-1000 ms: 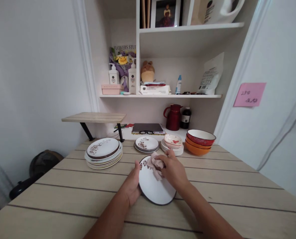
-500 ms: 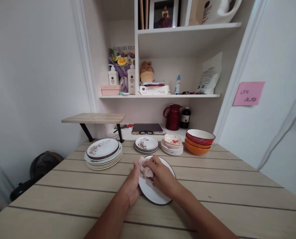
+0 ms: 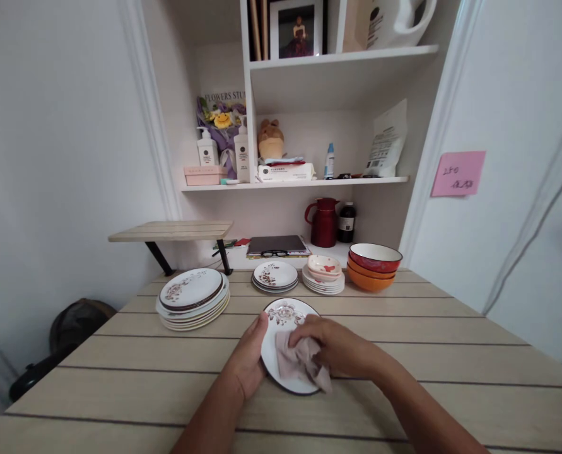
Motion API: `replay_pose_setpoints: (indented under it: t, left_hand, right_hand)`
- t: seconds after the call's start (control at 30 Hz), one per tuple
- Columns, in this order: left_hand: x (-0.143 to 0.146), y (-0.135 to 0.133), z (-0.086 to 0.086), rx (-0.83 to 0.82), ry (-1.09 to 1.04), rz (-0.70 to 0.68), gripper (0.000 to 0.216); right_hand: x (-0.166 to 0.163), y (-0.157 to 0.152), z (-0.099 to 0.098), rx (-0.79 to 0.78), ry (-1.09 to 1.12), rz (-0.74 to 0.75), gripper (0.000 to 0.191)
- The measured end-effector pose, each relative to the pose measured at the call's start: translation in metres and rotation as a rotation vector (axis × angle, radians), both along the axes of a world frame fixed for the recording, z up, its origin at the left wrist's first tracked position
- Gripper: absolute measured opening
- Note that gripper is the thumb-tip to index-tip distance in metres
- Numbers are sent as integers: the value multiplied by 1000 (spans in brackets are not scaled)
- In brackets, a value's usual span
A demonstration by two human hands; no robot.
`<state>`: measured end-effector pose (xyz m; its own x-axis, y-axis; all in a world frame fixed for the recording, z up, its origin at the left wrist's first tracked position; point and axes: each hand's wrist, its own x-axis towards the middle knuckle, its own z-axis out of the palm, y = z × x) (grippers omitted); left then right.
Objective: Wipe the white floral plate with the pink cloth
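Observation:
A white plate [image 3: 272,353] with a dark rim and a brown flower print is tilted over the table in front of me. My left hand [image 3: 248,356] grips its left edge, thumb on the upper face and the fingers hidden beneath. In my right hand [image 3: 335,343] is a crumpled pale pink cloth [image 3: 299,362], pressed against the lower right of the plate. One corner of the cloth hangs past the plate's rim.
Behind the plate stand a small stack of plates [image 3: 275,275], small dishes [image 3: 324,268] and nested bowls [image 3: 374,268]. A taller plate stack [image 3: 193,296] is at the left, near a raised wooden stand [image 3: 171,231]. A red jug [image 3: 325,222] stands at the back.
My right hand has moved the cloth from the plate's upper left to its lower right, uncovering the flower print. The view has shifted slightly.

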<state>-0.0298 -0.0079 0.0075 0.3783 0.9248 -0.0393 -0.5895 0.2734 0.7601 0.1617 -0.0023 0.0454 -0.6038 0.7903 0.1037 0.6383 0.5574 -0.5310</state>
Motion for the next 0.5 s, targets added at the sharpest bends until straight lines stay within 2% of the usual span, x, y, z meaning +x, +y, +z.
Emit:
replay_pose_setpoints:
  t: [0.1, 0.17, 0.23, 0.4, 0.5]
  left_hand:
    - [-1, 1, -1, -23, 3, 6, 58]
    - [-1, 1, -1, -42, 17, 19, 58]
    - [0, 2, -1, -56, 24, 31, 58]
    - [2, 3, -2, -19, -11, 37, 57]
    - [2, 3, -3, -5, 1, 57, 56]
  right_hand:
    - [4, 13, -9, 101, -28, -302, 57]
    - [-1, 15, -14, 145, -69, -390, 56]
    - [-11, 11, -17, 171, -82, -368, 56]
    - [-45, -2, -17, 234, 50, -183, 58]
    - [-48, 4, -15, 329, 48, -200, 57]
